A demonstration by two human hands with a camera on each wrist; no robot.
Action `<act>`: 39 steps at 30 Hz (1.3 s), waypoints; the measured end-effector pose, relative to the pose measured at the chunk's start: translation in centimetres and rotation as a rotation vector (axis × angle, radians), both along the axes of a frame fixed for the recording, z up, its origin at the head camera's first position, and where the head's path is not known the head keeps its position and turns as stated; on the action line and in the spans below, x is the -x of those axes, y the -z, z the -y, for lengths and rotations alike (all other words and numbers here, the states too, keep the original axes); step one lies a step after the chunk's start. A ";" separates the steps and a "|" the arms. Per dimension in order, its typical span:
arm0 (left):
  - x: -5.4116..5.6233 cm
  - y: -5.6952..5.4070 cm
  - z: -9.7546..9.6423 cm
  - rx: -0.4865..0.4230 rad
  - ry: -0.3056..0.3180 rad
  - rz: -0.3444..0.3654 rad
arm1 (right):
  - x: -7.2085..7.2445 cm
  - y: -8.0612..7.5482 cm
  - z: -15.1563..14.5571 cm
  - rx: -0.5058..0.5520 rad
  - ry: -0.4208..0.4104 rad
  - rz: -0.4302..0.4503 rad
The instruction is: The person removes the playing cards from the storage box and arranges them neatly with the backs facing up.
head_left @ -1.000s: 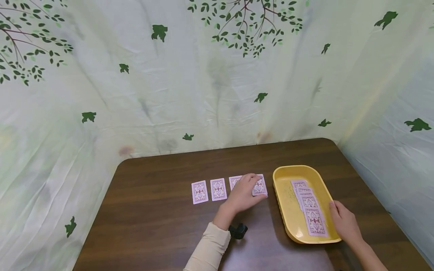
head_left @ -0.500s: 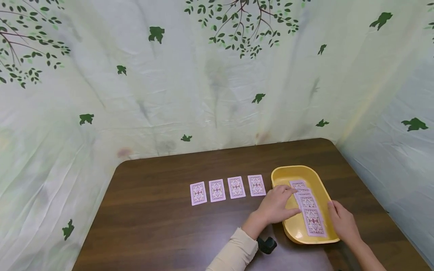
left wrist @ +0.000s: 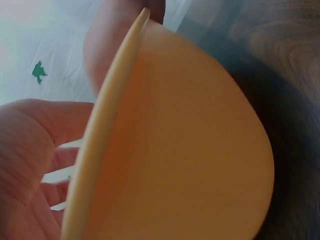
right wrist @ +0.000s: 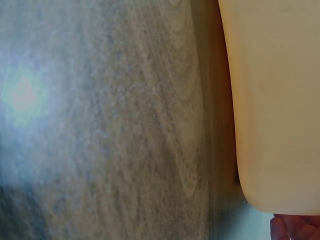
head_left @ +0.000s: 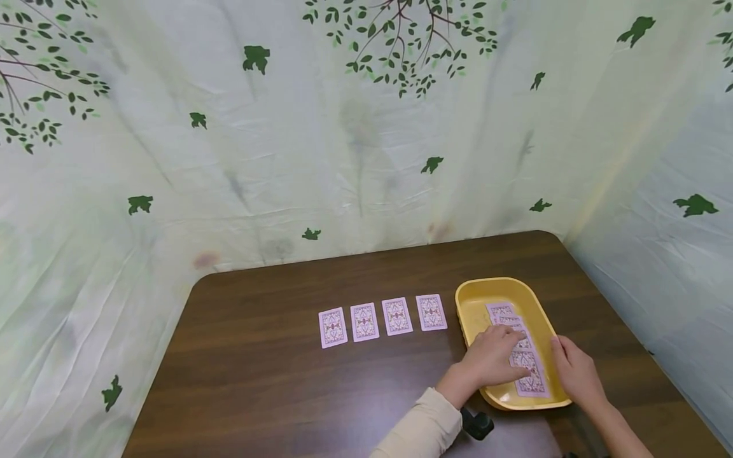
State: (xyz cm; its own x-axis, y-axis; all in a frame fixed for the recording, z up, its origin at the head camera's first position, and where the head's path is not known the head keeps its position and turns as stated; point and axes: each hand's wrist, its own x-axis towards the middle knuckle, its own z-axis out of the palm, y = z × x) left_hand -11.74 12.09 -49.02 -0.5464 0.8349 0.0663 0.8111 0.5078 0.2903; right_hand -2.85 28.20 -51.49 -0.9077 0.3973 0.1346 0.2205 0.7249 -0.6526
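One left hand, deeper over tray

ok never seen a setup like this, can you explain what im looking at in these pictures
There is no machine here: a person is working bare-handed. The wide picture comes from a camera worn on the head, looking forward and down; the two close ones come from cameras on each wrist. On the brown table, four patterned cards lie in a row beside a yellow tray with more cards in it. The right hand holds the tray's rim; the left hand is over the cards inside, with none visibly gripped.
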 end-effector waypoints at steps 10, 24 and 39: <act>-1.0 0.9 -2.5 0.138 0.015 0.045 | 0.0 0.0 -0.1 -0.008 -0.014 -0.012; -1.4 1.9 -4.2 0.209 -0.034 0.003 | 0.2 0.1 0.2 -0.020 -0.010 -0.042; -1.6 2.5 -4.6 0.226 -0.054 -0.005 | 0.1 0.3 -0.1 -0.024 -0.002 -0.042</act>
State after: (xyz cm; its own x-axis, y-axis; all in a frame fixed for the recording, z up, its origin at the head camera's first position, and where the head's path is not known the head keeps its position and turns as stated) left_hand -10.17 16.73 -51.47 -0.5909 0.7983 -0.1165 0.7820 0.6023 0.1604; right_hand -2.93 28.29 -51.76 -0.9017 0.3918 0.1826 0.1918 0.7412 -0.6433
